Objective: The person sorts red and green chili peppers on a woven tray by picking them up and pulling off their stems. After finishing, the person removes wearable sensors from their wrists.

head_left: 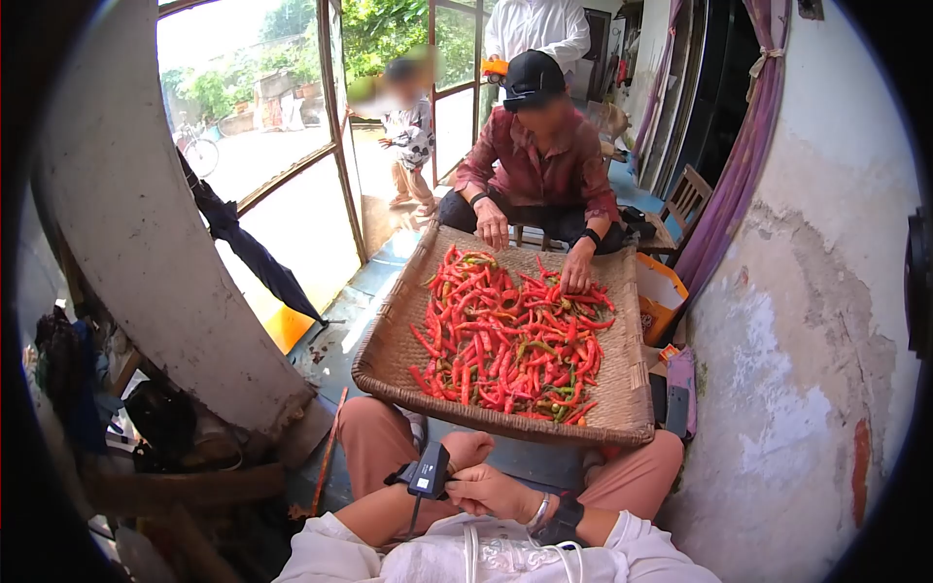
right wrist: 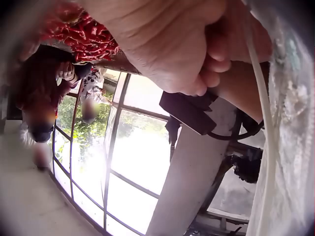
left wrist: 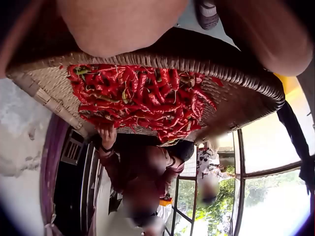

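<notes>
My left hand [head_left: 468, 449] is held low over my lap at the near edge of a woven tray [head_left: 384, 374], with nothing seen in it. A black wrist camera [head_left: 429, 470] is strapped to that wrist. My right hand [head_left: 494, 492] reaches across, its curled fingers pinching at the side of this camera; in the right wrist view those fingers [right wrist: 209, 73] bend close beside the black box. Red chili peppers [head_left: 496, 340], a few of them greenish, lie heaped in the tray. Part of my left hand's fingers is hidden in the head view.
Opposite sits a person in a dark red shirt [head_left: 573, 160], both hands over the peppers. A child [head_left: 410, 131] stands by the glass door, and someone in white [head_left: 537, 29] behind. A folded umbrella [head_left: 253, 248] leans left; an orange bag [head_left: 661, 296] stands right, by the wall.
</notes>
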{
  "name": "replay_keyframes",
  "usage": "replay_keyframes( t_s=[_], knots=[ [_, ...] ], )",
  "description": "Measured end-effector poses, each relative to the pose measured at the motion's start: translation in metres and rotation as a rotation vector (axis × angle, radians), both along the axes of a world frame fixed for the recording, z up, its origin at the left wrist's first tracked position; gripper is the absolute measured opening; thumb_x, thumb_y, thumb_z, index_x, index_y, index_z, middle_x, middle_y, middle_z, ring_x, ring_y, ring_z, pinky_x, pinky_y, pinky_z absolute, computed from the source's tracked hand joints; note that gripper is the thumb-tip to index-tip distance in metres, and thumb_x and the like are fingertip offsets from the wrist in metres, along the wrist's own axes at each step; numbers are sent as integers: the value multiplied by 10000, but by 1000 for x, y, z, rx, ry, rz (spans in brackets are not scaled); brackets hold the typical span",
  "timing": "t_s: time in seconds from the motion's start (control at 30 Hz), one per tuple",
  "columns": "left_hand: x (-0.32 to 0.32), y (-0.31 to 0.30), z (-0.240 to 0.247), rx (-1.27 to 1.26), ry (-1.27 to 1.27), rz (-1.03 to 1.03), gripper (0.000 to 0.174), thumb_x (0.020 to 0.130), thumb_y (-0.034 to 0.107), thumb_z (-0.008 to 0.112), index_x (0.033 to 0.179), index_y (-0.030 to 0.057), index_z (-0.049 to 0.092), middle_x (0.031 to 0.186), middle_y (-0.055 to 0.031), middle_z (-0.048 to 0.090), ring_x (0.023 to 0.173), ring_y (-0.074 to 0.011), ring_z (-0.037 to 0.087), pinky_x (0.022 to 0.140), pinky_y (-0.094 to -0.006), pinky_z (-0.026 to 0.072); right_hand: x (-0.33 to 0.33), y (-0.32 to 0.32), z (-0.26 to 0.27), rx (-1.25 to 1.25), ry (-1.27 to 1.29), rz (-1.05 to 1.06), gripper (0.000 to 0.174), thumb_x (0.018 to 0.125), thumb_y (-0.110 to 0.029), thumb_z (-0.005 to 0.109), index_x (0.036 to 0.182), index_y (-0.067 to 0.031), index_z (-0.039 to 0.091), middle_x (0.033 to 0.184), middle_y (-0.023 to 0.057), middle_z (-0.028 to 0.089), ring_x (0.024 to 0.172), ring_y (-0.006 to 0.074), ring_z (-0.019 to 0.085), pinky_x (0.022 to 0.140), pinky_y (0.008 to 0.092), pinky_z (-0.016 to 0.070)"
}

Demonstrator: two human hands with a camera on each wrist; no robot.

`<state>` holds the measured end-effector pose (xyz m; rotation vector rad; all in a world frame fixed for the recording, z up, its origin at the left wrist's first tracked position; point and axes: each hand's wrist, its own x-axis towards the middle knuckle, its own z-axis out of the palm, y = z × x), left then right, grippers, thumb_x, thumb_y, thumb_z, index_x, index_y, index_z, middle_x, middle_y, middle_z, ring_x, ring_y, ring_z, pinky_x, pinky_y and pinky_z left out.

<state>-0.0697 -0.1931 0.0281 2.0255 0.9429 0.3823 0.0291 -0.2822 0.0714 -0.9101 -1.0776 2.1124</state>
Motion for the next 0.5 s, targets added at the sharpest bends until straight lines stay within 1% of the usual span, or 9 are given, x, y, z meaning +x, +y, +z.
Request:
replay_keyframes(
  t_s=[0.03,0.1,0.17,0.23,0.27,0.33,0.37,0.43,0.5],
  knots=[
    [-3,0,-6,230,214,-127,168,813,133,531,943,38,579,734,-69,618,656,-120,602,584,-254,499,-1,-1,-2,-63,53,-1,273,839,-284,525,671,-69,543,530,-38,457,435,25,405,394,167,309],
    [-10,-8,-6,248,249,9,174,814,145,533,937,34,584,738,-71,623,654,-127,608,574,-260,499,-2,-1,-4,-91,73,21,266,839,-281,530,690,-62,560,548,-34,476,460,34,429,411,168,322],
    [-16,-15,5,-173,-215,307,170,818,139,531,931,24,585,725,-67,624,662,-120,608,577,-254,499,0,1,-5,-120,96,34,261,838,-278,535,709,-54,577,565,-29,496,485,43,453,428,169,335],
    [-17,-22,23,-162,-280,347,154,818,108,529,929,17,584,725,-56,617,656,-108,601,585,-237,492,2,5,-4,487,-310,196,270,832,-287,539,767,-27,579,569,12,534,527,114,516,500,224,408],
    [-18,-26,31,-140,-299,281,143,816,97,534,922,17,585,720,-52,610,646,-103,592,590,-226,488,2,5,-3,490,-311,196,270,832,-287,539,767,-27,579,569,12,534,527,114,516,500,224,408],
    [-18,-32,42,-128,-315,209,133,814,86,538,916,17,586,714,-49,603,637,-98,584,595,-214,483,1,1,-2,816,-650,322,235,808,-251,555,858,-21,574,667,76,586,650,204,566,625,295,448],
    [-16,-33,47,-49,-318,143,124,812,89,545,904,16,585,722,-46,599,646,-88,574,605,-217,479,0,0,-6,811,-654,318,235,808,-251,555,858,-21,574,667,76,586,650,204,566,625,295,448],
    [-14,-35,55,107,-322,16,111,809,95,560,879,12,582,737,-40,592,664,-68,552,625,-221,470,-6,0,-26,1048,-571,55,281,764,-291,593,910,-52,566,832,122,589,787,261,563,708,344,433],
    [-12,-42,58,89,-344,-67,105,824,86,541,892,14,574,759,-40,589,699,-78,551,646,-228,463,-8,3,-36,1097,-626,30,284,756,-259,588,964,-70,551,928,124,570,902,254,540,775,352,415]
  ],
)
